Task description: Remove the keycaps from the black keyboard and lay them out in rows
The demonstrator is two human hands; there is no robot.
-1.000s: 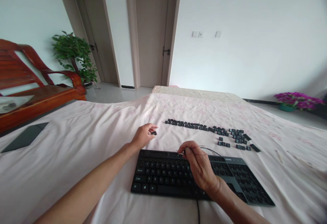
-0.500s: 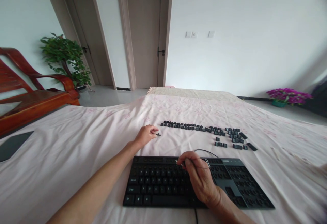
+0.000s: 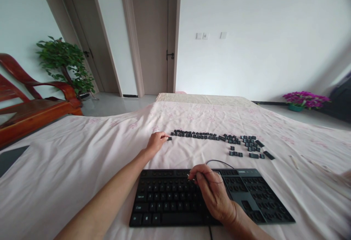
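My left hand (image 3: 157, 141) reaches beyond the keyboard, its fingertips pinched on a black keycap (image 3: 169, 138) at the cloth, just left of the laid-out keycaps (image 3: 199, 136). My right hand (image 3: 214, 192) is closed around a thin wire tool (image 3: 219, 178) that looks like a wire keycap puller. Its tips poke out left of the fingers, over the upper rows of the black keyboard (image 3: 175, 217). Keycaps remain on the keyboard's left and middle part; on the right part the sockets are bare. The hand hides some of the keys under it.
More loose keycaps (image 3: 251, 145) lie in clusters at the right. The keyboard's cable (image 3: 219, 162) curves behind it. A pink floral cloth (image 3: 95, 152) covers the surface, with a dark flat object (image 3: 12, 157) at the left. A wooden chair (image 3: 41, 105) and plants stand farther back.
My left hand has moved slightly away from me, bringing the keycap down beside the end of the row. My right hand stays over the keyboard with the wire tool. The view has shifted slightly.
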